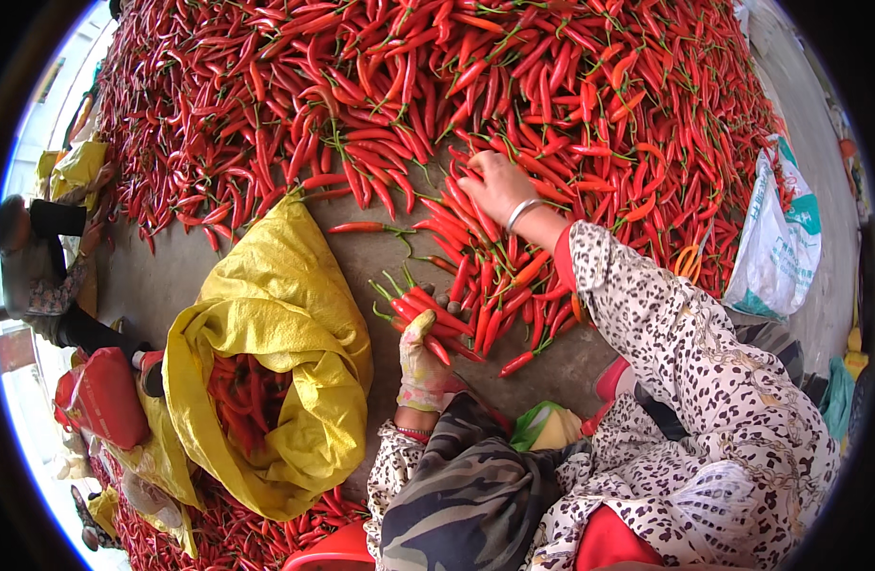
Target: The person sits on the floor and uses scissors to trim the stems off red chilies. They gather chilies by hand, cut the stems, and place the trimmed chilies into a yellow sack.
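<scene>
My left hand (419,371), in a stained light work glove with dark fingertips, is closed around a small bunch of red chili peppers (417,305). Their green stems point up and to the left. Bare and wearing a silver bangle, my right hand (500,187) reaches into the near edge of a big heap of red chili peppers (437,64). Its fingers are bent down among the peppers, and whether they grip one is hidden. Between my hands lies a looser spread of chili peppers (480,264) on the concrete floor (280,182).
Left of my left hand stands an open yellow woven sack (316,357) with chili peppers inside. Orange-handled scissors (687,263) rest against the heap at right, near a white-and-green plastic bag (773,243). Another person (48,278) sits at far left beside a red bag (105,400).
</scene>
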Motion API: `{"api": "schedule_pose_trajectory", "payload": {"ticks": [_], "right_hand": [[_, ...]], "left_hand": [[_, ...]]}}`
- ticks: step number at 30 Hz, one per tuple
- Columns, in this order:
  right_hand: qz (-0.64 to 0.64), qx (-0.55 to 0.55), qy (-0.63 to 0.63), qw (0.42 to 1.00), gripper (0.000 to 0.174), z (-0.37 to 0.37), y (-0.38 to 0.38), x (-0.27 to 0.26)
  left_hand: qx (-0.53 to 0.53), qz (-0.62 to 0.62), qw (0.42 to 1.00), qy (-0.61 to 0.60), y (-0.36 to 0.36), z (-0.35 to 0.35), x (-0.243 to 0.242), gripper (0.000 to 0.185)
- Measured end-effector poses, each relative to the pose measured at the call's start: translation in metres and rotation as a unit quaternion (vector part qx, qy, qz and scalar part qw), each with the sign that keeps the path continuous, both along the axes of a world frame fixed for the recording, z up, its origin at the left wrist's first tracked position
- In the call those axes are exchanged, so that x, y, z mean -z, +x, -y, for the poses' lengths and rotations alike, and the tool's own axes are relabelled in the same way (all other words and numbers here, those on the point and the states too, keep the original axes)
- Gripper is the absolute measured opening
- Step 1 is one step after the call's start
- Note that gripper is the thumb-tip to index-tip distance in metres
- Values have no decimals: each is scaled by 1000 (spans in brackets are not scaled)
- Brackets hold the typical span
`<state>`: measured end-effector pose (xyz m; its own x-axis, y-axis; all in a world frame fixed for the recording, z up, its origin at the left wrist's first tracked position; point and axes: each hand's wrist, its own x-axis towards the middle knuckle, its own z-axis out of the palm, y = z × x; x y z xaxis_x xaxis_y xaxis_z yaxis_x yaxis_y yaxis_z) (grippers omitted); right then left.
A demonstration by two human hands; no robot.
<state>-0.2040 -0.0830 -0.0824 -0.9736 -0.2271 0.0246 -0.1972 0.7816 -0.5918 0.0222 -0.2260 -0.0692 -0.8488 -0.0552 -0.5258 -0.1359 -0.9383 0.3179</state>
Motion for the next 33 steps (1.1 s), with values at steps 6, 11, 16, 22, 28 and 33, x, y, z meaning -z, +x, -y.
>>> {"api": "schedule_pose_trajectory", "payload": {"ticks": [6, 11, 16, 22, 28, 33], "right_hand": [[132, -79, 160, 975, 39, -35, -17, 29], [27, -56, -76, 995, 38, -37, -15, -5], [193, -259, -118, 939, 37, -12, 66, -45], [356, -247, -177, 884, 30, 1, 139, -33], [298, -395, -29, 868, 36, -8, 142, -30], [45, -522, 120, 843, 18, -20, 85, -4]], "left_hand": [[-13, 15, 1000, 19, 2, 12, 13, 46], [14, -14, 1000, -6, 5, 15, 19, 49], [29, 23, 999, -22, -4, 4, 28, 42], [116, -40, 991, -51, 19, 0, 26, 44], [199, 49, 977, -53, 53, -3, 39, 38], [88, 96, 990, -62, 56, -19, 59, 30]]}}
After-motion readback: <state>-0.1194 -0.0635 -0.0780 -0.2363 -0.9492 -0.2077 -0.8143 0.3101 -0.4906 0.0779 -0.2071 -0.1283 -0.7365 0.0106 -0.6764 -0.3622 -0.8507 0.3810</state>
